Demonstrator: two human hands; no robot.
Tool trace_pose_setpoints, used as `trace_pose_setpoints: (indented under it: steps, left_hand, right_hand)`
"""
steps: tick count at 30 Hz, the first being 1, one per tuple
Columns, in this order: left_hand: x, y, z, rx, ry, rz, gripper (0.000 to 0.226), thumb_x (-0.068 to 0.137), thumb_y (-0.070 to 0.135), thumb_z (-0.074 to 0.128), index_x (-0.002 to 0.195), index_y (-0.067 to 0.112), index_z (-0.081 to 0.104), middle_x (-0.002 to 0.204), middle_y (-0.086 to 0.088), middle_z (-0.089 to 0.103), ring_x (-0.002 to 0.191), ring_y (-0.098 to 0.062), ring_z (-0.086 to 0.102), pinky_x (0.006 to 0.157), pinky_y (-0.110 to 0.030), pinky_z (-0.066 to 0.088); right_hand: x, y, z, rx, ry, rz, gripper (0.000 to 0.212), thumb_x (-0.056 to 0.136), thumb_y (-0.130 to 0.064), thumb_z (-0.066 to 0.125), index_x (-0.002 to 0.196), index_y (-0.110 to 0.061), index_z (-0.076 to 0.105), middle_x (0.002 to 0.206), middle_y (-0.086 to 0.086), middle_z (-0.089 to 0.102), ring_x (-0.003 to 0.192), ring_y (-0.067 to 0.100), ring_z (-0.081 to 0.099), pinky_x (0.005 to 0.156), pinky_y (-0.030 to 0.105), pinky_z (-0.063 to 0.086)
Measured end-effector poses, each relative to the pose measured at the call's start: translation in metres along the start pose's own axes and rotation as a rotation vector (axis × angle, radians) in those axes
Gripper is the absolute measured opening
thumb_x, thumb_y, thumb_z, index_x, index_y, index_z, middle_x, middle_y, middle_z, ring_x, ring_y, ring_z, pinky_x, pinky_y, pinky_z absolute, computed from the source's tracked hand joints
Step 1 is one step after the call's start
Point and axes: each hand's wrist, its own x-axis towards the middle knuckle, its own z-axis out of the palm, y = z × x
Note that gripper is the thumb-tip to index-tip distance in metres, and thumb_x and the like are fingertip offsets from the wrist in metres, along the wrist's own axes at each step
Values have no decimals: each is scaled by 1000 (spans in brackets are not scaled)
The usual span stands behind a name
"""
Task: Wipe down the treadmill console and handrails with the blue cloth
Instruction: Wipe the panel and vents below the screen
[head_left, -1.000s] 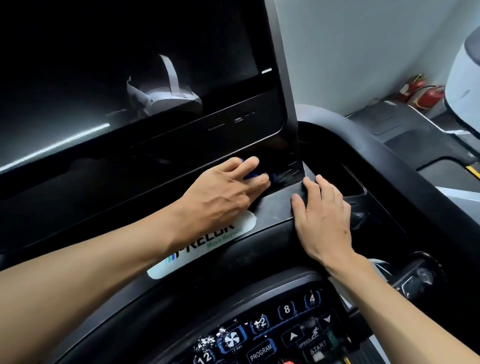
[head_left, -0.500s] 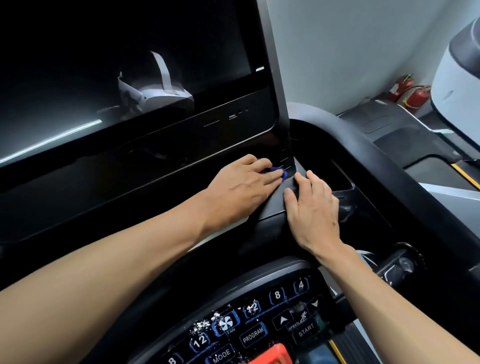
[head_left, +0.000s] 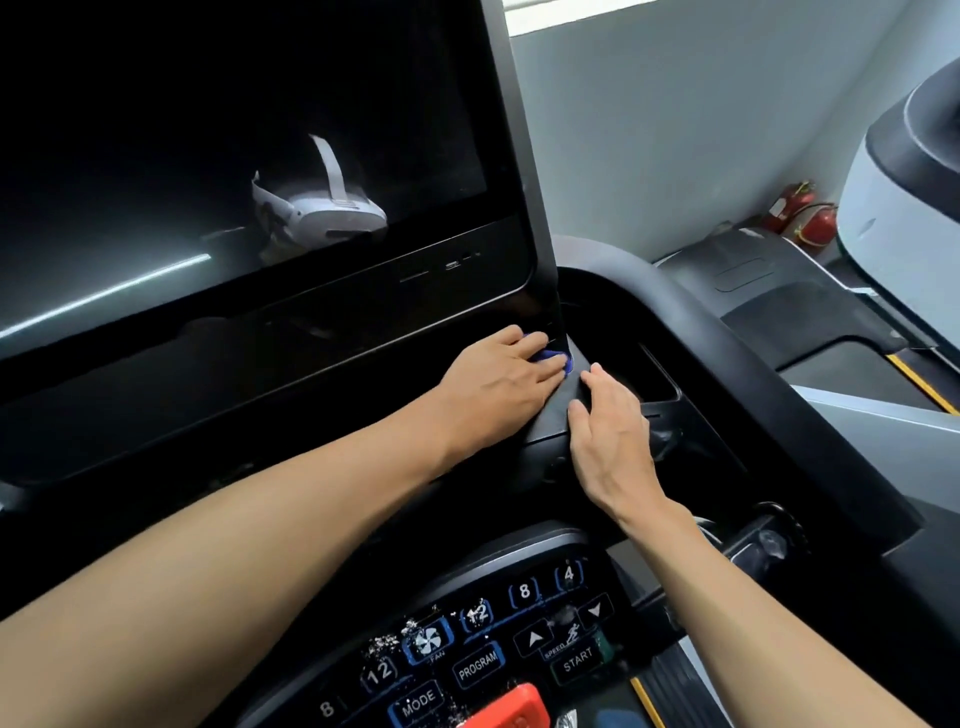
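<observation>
Pressing the blue cloth (head_left: 551, 356) flat under its fingers, the left hand (head_left: 498, 384) sits at the screen's (head_left: 249, 156) lower right corner; the right hand (head_left: 610, 436) rests spread just beside, holding nothing, with open recess further right.

We see a glossy black glass-like screen (head_left: 234, 156) above our left hand (head_left: 493, 384), blue cloth (head_left: 550, 356) beneath its fingers, matt black plastic ledge (head_left: 558, 410) under our right hand (head_left: 610, 441).
</observation>
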Motion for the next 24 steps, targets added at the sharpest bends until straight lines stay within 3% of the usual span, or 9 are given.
trace_pose_setpoints:
  steps: [5, 10, 15, 17, 20, 22, 24]
  left_hand:
    - [-12, 8, -2, -83, 2, -110, 62, 94, 21, 14, 130, 11, 64, 131, 4, 65, 120, -27, 56, 96, -36, 41]
    - [-59, 9, -5, -236, -18, -236, 43, 102, 21, 42, 144, 22, 50, 150, 13, 51, 131, -24, 45, 101, -34, 33]
    - [-88, 19, -12, -243, -19, -340, 36, 105, 30, 30, 132, 26, 53, 136, 13, 57, 121, -21, 49, 95, -33, 33]
    - [-100, 21, -20, -232, -26, -352, 42, 101, 28, 22, 128, 24, 54, 131, 11, 59, 117, -22, 50, 94, -33, 34]
    - [-118, 24, -26, -202, -38, -333, 36, 97, 19, 33, 125, 23, 57, 124, 10, 63, 110, -23, 53, 91, -34, 39]
    - [-130, 28, -29, -170, -58, -319, 52, 92, 19, 19, 118, 22, 63, 111, 11, 67, 100, -22, 57, 86, -33, 43]
    - [-140, 33, -29, -178, -50, -317, 56, 89, 19, 14, 109, 23, 66, 103, 11, 68, 99, -21, 57, 85, -33, 44]
  right_hand:
    - [2, 2, 0, -23, -20, -24, 45, 103, -22, 47, 146, -8, 45, 157, 10, 40, 146, 24, 33, 119, 44, 28]
    - [3, -3, -6, -56, -91, -4, 48, 105, -23, 43, 150, -7, 41, 160, 11, 36, 149, 24, 29, 123, 42, 23]
    - [6, -15, -20, -127, -204, 18, 47, 105, -17, 42, 149, -1, 39, 161, 18, 31, 149, 30, 28, 122, 37, 19]
    - [6, -18, -24, -173, -245, 12, 40, 103, -13, 42, 139, 2, 47, 156, 23, 37, 144, 35, 34, 119, 39, 24]
    - [5, -18, -26, -235, -240, 19, 19, 99, -9, 44, 112, 1, 55, 134, 25, 54, 125, 42, 48, 106, 45, 37]
    - [3, -18, -27, -270, -240, 20, 5, 96, -10, 46, 95, -7, 50, 113, 17, 58, 112, 41, 54, 96, 45, 40]
    - [-1, -23, -31, -283, -240, 29, 2, 91, -7, 49, 91, -7, 51, 105, 15, 58, 108, 40, 55, 94, 43, 40]
